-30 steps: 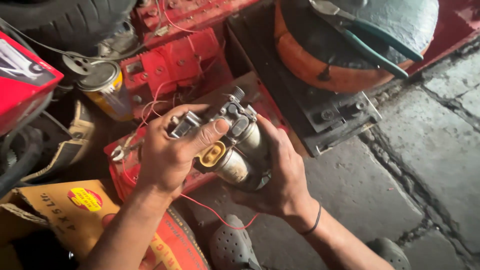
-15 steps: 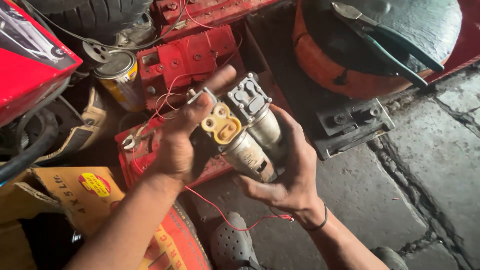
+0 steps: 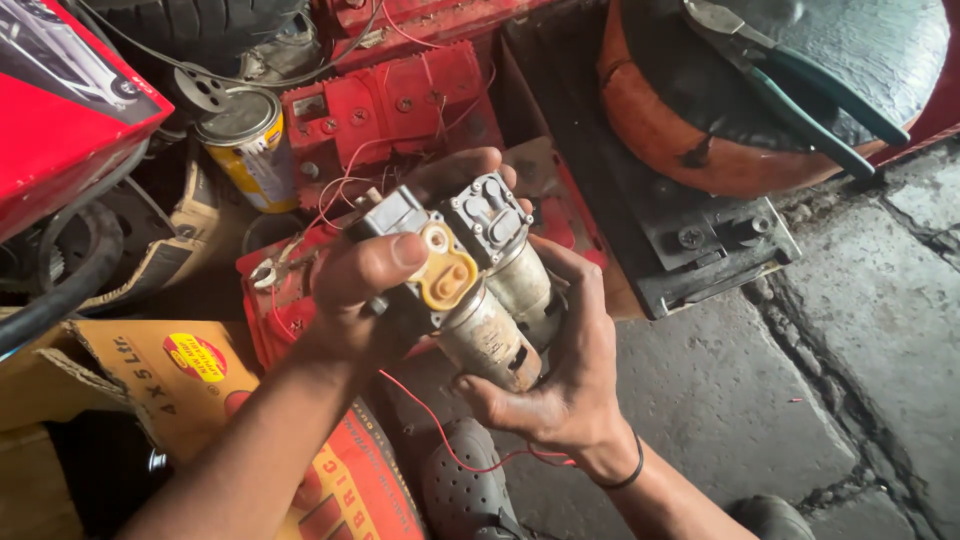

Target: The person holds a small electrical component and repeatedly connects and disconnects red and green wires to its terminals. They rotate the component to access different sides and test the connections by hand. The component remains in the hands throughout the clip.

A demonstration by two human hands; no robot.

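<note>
Both hands hold one grimy motor assembly (image 3: 480,290) above the clutter. Left hand (image 3: 365,290) wraps it from the left, thumb pressed flat on the yellow plastic connector (image 3: 447,272), fingers curled behind the grey block (image 3: 392,212) at the top. Right hand (image 3: 570,370) cups it from below and right, fingers closed around the metal cylinders; black band (image 3: 625,475) on that wrist.

Surface: rough, cracked grey concrete floor (image 3: 790,400), dirty, workshop corner, things packed close.

Containers: yellow tin can (image 3: 245,145) with closed metal lid stands upper left, contents not visible. Cardboard box (image 3: 130,375) with round yellow-red sticker sits lower left, inside hidden. Red battery casings (image 3: 390,105) lie behind the hands with thin red wires (image 3: 440,430) trailing; one wire loops under the right wrist. Black tray-like metal part (image 3: 690,250) lies right of the hands. Round orange-and-black cushion (image 3: 760,90) upper right carries green-handled pliers (image 3: 800,85) on top. Black tyre (image 3: 190,25) at top left, red box edge (image 3: 70,110) far left, grey perforated clog (image 3: 465,490) at bottom.

Assembly long axis runs diagonally, upper left to lower right; connector end and grey valve head (image 3: 487,215) point up toward the camera, cylinder ends point down into the right palm. Two cylinders lie side by side, touching.
</note>
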